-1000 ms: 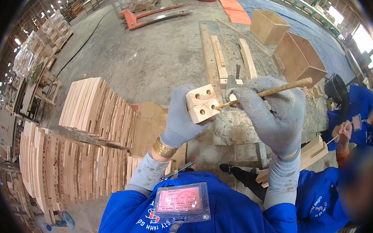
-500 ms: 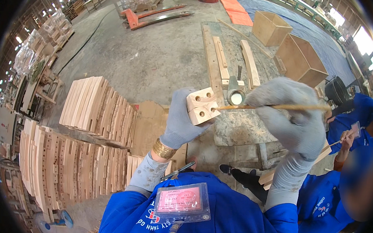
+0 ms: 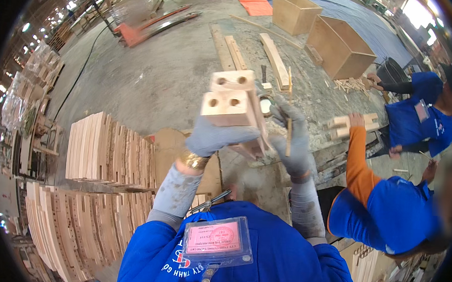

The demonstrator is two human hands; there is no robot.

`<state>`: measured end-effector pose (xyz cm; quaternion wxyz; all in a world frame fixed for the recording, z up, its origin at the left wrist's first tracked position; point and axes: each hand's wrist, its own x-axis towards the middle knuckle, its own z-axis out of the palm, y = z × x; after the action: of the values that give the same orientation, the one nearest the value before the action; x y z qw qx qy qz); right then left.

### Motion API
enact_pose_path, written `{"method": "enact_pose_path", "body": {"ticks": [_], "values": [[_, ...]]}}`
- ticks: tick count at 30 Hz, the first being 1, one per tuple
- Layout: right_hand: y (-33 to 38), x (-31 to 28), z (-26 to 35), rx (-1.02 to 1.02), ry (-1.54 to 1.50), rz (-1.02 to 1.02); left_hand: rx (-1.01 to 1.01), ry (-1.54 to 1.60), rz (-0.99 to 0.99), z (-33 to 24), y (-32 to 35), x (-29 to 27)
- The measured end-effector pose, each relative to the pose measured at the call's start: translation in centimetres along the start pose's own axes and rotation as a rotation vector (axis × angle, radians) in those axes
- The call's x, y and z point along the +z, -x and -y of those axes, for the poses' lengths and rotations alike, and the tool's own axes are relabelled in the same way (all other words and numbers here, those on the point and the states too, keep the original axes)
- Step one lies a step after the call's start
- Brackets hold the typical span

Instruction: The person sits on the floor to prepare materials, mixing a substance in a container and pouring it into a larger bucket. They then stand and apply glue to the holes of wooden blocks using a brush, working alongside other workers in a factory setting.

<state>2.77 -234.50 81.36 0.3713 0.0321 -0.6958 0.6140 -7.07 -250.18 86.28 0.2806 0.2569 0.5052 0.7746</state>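
Note:
My left hand, in a grey glove with a gold bracelet at the wrist, is closed around two pale wooden bars held together. Their end faces tilt up toward me, each with two round holes. To the right, my gloved right hand is closed on a thin wooden stick that points upright, apart from the holes. Between bars and right hand, a small cup of white liquid is partly hidden. The lower ends of the bars are blurred.
Stacks of wooden bars stand at left. More wooden pieces lie on the worktable ahead, near two open plywood boxes. At right, co-workers in blue are close by; one's orange sleeve reaches to wooden parts.
The stick has come away from the hole and turned upright in my right hand, which has drawn in lower. The bars have tilted, showing more length. My view has shifted right.

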Motion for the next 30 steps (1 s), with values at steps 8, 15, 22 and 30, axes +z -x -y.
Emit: {"method": "enact_pose_path", "body": {"ticks": [8, 15, 22, 30], "values": [[2.2, -3.3, -6.1, 0.268, 0.015, -0.033, -0.138, 0.04, 0.266, 7.5, -5.5, 1.7], [0.5, -3.4, -6.9, 0.323, -0.019, -0.108, 0.045, -0.774, 0.652, 14.4, -6.0, -0.9], [-5.0, 3.7, -5.9, 0.375, -0.054, -0.254, 0.023, -0.529, 0.1, 16.9, -4.3, -3.1], [-6.6, -2.1, -8.5, 0.222, 0.461, -0.202, 0.045, 0.695, -0.007, 9.2, -1.7, -7.5]]}}
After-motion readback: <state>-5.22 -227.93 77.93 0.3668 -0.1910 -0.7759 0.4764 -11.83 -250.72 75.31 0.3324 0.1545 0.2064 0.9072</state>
